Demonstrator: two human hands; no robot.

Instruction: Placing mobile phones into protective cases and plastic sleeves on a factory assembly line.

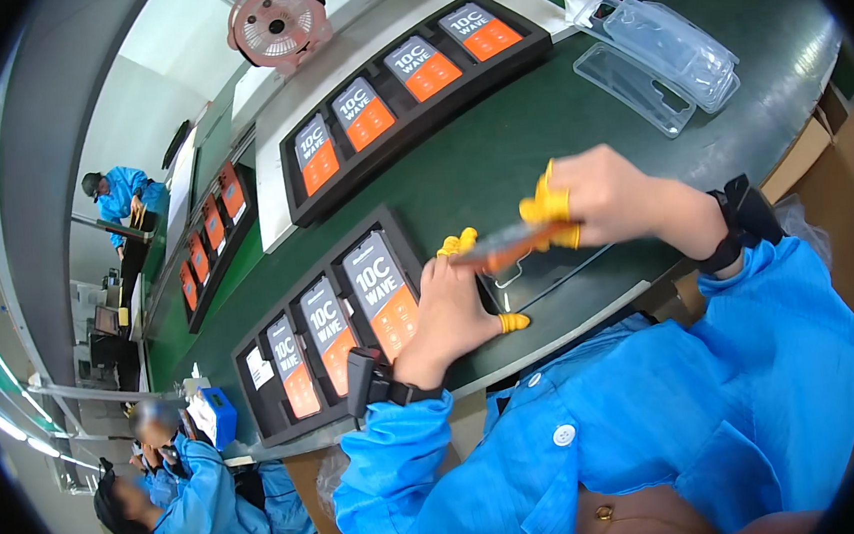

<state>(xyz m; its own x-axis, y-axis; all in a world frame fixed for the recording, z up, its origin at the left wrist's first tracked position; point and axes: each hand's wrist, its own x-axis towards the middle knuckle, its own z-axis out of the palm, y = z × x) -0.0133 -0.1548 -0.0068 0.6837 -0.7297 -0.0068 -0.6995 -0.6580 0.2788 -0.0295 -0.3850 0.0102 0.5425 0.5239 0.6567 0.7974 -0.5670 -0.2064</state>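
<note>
We hold a phone (pixel 506 246) with an orange back between both hands above the green table (pixel 498 151), near its front edge. Our left hand (pixel 451 310) grips one end, our right hand (pixel 607 198) the other; yellow finger cots (pixel 546 205) cover several fingertips. Just under the phone, an empty slot of a black tray (pixel 270 435) shows; three phones (pixel 381 291) with grey and orange screens fill its other slots. A second black tray (pixel 307 211) with four such phones lies farther back. Clear plastic cases (pixel 666 52) are stacked near the table's far right corner. A pink fan (pixel 277 23) stands beyond the far edge.
</note>
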